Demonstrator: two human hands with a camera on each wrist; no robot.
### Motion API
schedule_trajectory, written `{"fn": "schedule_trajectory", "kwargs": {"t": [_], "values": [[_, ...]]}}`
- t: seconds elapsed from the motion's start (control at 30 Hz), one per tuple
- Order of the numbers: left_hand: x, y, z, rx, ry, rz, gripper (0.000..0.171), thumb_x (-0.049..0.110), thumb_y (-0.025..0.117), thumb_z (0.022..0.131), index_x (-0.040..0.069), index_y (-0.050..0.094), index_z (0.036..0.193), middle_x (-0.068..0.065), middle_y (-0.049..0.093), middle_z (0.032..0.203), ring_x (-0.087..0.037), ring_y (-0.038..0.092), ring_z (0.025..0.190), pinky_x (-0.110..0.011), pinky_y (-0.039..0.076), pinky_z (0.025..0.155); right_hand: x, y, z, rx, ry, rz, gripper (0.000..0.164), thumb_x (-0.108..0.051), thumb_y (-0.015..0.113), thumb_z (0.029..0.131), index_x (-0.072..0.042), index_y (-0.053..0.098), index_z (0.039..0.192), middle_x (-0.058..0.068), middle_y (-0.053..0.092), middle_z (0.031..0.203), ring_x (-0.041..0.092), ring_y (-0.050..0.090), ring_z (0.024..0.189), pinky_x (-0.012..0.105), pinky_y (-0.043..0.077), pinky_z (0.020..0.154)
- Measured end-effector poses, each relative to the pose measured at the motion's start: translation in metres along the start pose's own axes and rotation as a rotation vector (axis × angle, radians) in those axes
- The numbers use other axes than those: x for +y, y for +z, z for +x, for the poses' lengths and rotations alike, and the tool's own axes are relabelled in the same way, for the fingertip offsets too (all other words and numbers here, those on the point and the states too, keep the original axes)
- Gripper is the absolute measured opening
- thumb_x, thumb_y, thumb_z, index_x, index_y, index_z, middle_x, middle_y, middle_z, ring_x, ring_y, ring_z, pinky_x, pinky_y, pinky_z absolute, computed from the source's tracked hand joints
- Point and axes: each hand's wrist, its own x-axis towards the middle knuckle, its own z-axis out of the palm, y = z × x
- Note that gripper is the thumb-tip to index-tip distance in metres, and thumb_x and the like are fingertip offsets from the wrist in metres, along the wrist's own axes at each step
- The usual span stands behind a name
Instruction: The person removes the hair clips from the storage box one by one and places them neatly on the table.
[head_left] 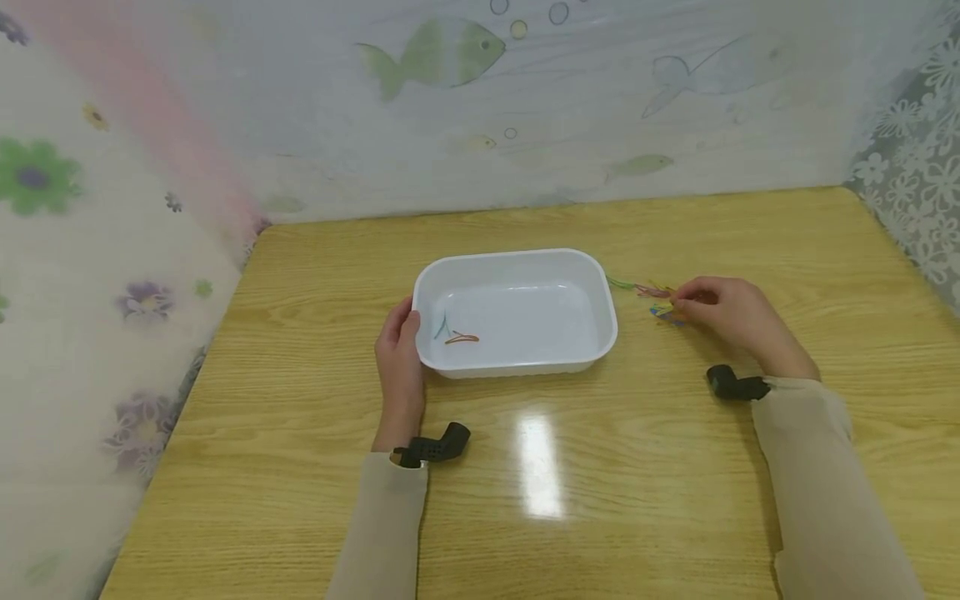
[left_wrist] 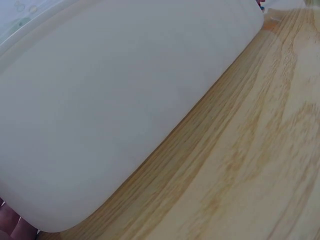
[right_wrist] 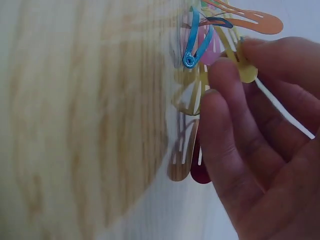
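A white plastic tray [head_left: 517, 357] stands on the table, with a teal snap hair clip [head_left: 441, 327] and an orange snap hair clip [head_left: 462, 338] in its left part. My left hand [head_left: 399, 367] grips the tray's left end, thumb at the rim. In the left wrist view the tray's long wall [left_wrist: 125, 100] hides most of that hand. To the right of the tray, my right hand [head_left: 731, 321] pinches a yellow snap hair clip [right_wrist: 246, 70] between thumb and fingertips. Around it lie more clips, among them a blue one [right_wrist: 190, 59], an orange one [right_wrist: 265, 22] and a dark red one [right_wrist: 201, 174].
The loose clips trail leftward in a line, with a green one [head_left: 619, 283] close to the tray's right wall. The wood-grain table [head_left: 300, 400] meets a wall covering [head_left: 315, 117] printed with fish at the back. Both wrists wear black camera mounts [head_left: 442, 443].
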Motion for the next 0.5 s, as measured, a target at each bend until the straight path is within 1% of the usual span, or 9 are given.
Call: {"fn": "schedule_trajectory", "kwargs": {"t": [0.1,0.23,0.33,0.5], "values": [[-0.005,-0.001,0.003,0.003,0.002,-0.005,0.032,0.022,0.047,0.092,0.009,0.054,0.121,-0.004,0.054,0.121,-0.017,0.049,0.110,-0.031,0.040,0.091,0.001,0.000,0.000,-0.014,0.001,-0.002,0.034,-0.039,0.053,0.088,-0.011,0.062,0.106,0.012,0.059,0.107,0.024,0.050,0.098,0.041,0.036,0.083],[-0.015,-0.002,0.007,0.012,0.006,-0.011,0.031,0.026,0.048,0.092,0.014,0.056,0.119,0.000,0.055,0.119,-0.015,0.050,0.109,-0.030,0.041,0.091,0.003,0.000,0.001,-0.034,0.001,-0.001,0.034,-0.037,0.052,0.088,-0.010,0.061,0.108,0.014,0.057,0.111,0.027,0.049,0.100,0.044,0.036,0.084],[-0.018,-0.002,0.008,0.015,0.018,-0.004,0.031,0.028,0.048,0.092,0.016,0.056,0.119,0.001,0.055,0.118,-0.014,0.050,0.109,-0.029,0.041,0.090,0.003,0.000,0.002,-0.024,-0.002,-0.014,0.036,-0.038,0.053,0.088,-0.009,0.060,0.109,0.016,0.056,0.113,0.030,0.050,0.100,0.046,0.037,0.083],[-0.019,-0.002,0.008,0.015,0.028,0.001,0.031,0.028,0.048,0.092,0.016,0.056,0.119,0.001,0.055,0.119,-0.013,0.050,0.109,-0.029,0.041,0.090,0.003,0.001,0.002,-0.002,0.004,-0.022,0.038,-0.038,0.052,0.088,-0.008,0.059,0.110,0.016,0.056,0.112,0.031,0.052,0.097,0.047,0.038,0.080]]}}
